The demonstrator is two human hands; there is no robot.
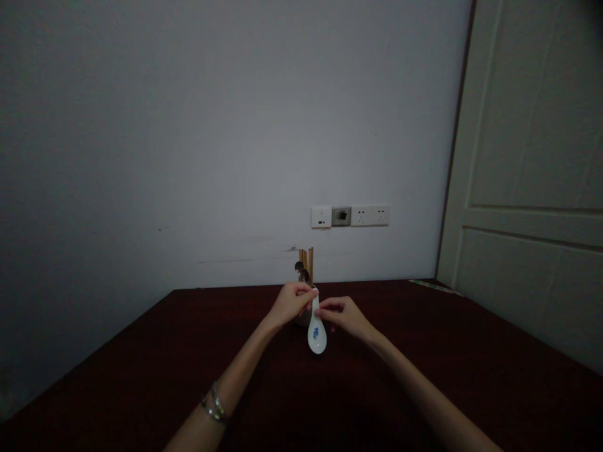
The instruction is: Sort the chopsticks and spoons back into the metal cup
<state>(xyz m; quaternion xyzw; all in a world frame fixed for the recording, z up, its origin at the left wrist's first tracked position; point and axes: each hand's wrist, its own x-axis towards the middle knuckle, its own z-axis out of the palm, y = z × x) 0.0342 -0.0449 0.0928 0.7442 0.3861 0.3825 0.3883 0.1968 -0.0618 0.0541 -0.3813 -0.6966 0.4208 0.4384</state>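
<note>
A white soup spoon [317,338] with a blue pattern in its bowl hangs bowl-down between my hands. My left hand [293,301] pinches the top of its handle. Lower on the handle, the thumb and fingers of my right hand [345,315] are closed on it from the right side. Behind the spoon and my left hand stands a holder [303,318], mostly hidden. Several wooden chopsticks [311,258] and two dark metal spoons [299,267] stick up out of it.
The dark red table [141,351] reaches back to a pale wall [211,125]. Sockets and switches [370,215] are set in the wall above the table. A panelled door [527,157] stands on the right. A flat strip [436,287] lies at the table's back right edge.
</note>
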